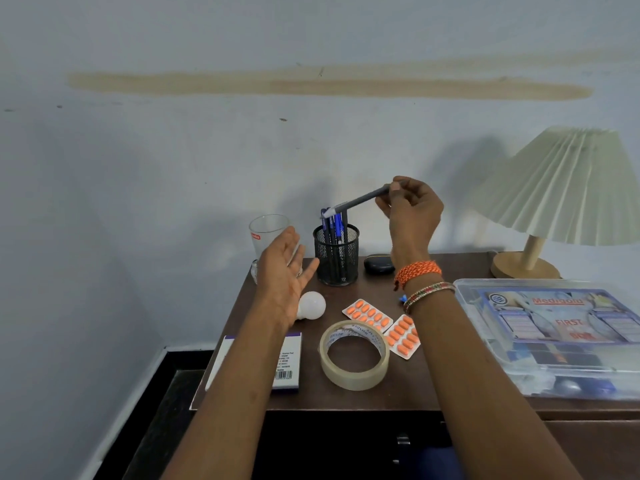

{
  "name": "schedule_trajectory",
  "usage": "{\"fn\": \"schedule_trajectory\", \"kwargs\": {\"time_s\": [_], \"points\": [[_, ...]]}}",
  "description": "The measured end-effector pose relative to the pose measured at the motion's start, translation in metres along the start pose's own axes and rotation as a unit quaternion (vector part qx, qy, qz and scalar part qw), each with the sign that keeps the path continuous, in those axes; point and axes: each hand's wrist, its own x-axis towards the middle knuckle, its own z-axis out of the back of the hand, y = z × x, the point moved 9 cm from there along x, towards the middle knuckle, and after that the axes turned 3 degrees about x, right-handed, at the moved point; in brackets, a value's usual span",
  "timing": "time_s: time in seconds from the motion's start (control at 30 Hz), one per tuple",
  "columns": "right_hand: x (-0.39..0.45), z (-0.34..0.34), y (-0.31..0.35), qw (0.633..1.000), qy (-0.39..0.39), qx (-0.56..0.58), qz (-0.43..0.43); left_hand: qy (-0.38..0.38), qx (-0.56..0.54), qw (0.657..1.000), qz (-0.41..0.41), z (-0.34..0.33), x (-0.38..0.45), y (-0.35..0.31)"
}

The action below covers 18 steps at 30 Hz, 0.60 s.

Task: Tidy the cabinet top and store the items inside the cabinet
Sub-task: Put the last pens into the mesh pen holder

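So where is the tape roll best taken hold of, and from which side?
Take the tape roll from above: it lies flat with its hole facing up, so fingers can drop into the hole and pinch the near wall. The pill strips crowd its far-right side.

Even, soft light, faint shadows on the wall [207,150], wide-angle bending at edges, slightly soft focus

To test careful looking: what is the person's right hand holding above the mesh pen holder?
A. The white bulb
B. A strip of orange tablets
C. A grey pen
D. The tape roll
C: the right hand pinches a grey pen angled down toward the mesh pen holder.
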Motion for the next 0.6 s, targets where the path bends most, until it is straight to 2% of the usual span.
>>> {"fn": "schedule_trajectory", "kwargs": {"time_s": [0.1, 0.2, 0.43, 0.6], "points": [[0.005, -0.003, 0.004, 0.990, 0.001, -0.119, 0.073, -0.038, 0.036, 0.999, 0.007, 0.012, 0.003, -0.001], [0.002, -0.016, 0.004, 0.962, 0.058, -0.236, 0.124, -0.050, 0.080, 0.995, 0.028, 0.015, 0.003, 0.004], [0.001, -0.023, -0.038, 0.906, 0.124, -0.386, 0.125, -0.025, 0.208, 0.975, 0.066, 0.014, 0.000, 0.017], [0.001, -0.028, -0.061, 0.871, 0.216, -0.434, 0.083, -0.008, 0.258, 0.964, 0.062, 0.011, 0.002, 0.020]]}}
